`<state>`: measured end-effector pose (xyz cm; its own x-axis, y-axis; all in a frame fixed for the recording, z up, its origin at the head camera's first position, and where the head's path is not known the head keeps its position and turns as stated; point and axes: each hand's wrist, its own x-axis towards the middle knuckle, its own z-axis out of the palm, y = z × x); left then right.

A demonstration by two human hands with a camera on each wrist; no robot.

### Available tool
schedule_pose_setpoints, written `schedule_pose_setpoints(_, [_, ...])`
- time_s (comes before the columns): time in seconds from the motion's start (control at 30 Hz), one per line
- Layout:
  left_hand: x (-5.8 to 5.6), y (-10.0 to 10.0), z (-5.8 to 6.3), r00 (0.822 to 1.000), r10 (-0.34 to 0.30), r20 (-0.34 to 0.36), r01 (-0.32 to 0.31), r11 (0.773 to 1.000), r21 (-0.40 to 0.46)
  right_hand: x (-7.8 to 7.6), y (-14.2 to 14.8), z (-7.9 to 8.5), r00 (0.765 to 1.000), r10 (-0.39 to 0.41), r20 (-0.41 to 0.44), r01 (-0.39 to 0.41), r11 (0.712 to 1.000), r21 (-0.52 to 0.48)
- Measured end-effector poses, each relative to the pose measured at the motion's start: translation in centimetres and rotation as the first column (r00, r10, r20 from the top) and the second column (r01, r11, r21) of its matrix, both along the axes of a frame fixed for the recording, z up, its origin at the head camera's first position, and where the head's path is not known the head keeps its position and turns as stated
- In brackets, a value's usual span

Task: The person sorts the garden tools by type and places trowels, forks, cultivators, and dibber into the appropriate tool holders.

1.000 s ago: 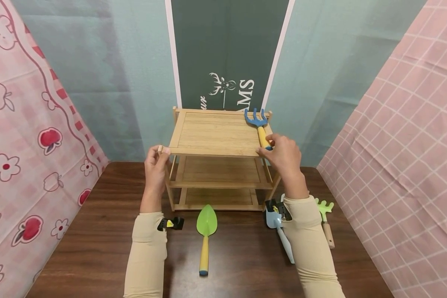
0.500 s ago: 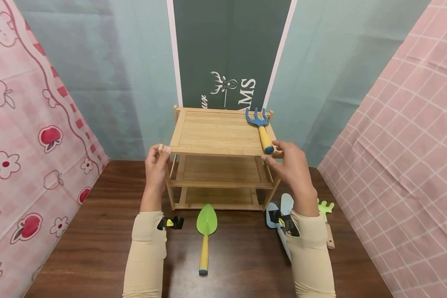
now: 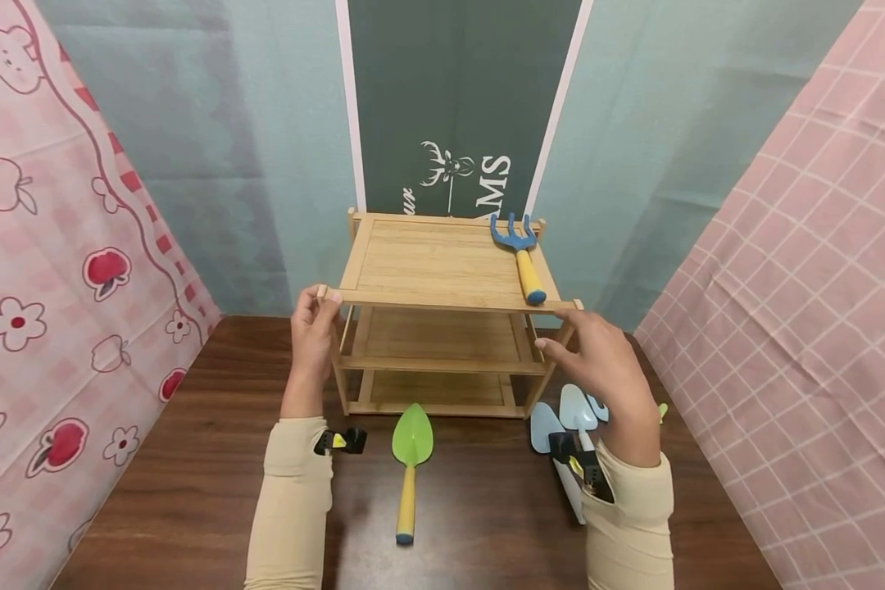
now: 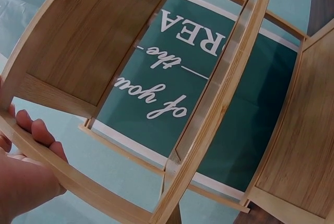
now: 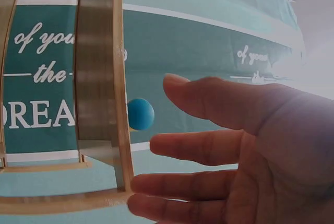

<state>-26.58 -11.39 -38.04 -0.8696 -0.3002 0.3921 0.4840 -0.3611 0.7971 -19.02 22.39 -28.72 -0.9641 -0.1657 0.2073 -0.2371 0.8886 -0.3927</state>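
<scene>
A three-tier wooden shelf (image 3: 428, 260) stands at the back of the table. On its top board, along the right side, lies a hand rake (image 3: 528, 270) with blue prongs and a yellow handle. Only its round blue handle end (image 5: 141, 114) shows clearly in the right wrist view. My left hand (image 3: 312, 332) grips the shelf's front left post; its curled fingers (image 4: 42, 132) wrap the wood. My right hand (image 3: 608, 360) is off the rake, its fingers extended, the fingertips right at the shelf's front right corner. A green trowel (image 3: 406, 492) with a yellow handle lies in front of the shelf.
At the right, light blue garden tools (image 3: 577, 406) lie on the brown table (image 3: 472, 516), partly hidden by my right wrist. A bit of a green tool (image 3: 663, 413) shows beyond that arm. Pink cloths (image 3: 796, 246) hang on both sides, blue-green cloth (image 3: 671, 123) behind.
My right hand has let go of the rake's handle and moved right and down to the shelf corner. The rake stays on the top board; my left hand keeps its hold.
</scene>
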Motion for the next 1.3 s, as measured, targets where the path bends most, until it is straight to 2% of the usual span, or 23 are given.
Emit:
schedule_pose_setpoints(0.2, [0.0,-0.1,-0.1,1.000,0.006,0.002,-0.006,1.000,-0.014,1.2,0.8,-0.7,0.999,0.000,0.035,0.000,1.000,0.006])
schedule_pose_setpoints(0.77, [0.0,-0.1,0.0,1.000,-0.025,-0.003,0.025,1.000,0.001,2.9,2.1,-4.9,0.989,-0.025,0.149,0.029,0.999,-0.025])
schedule_pose_setpoints(1.13, [-0.2,-0.1,0.0,1.000,-0.024,0.004,0.024,1.000,-0.014,4.1,3.1,-8.3,0.986,-0.029,0.167,0.031,0.999,-0.009])
schedule_pose_setpoints(1.3, [0.0,0.0,-0.1,1.000,-0.014,0.005,0.014,1.000,-0.015,4.7,3.4,-9.8,0.981,-0.016,0.195,0.024,0.999,-0.038])
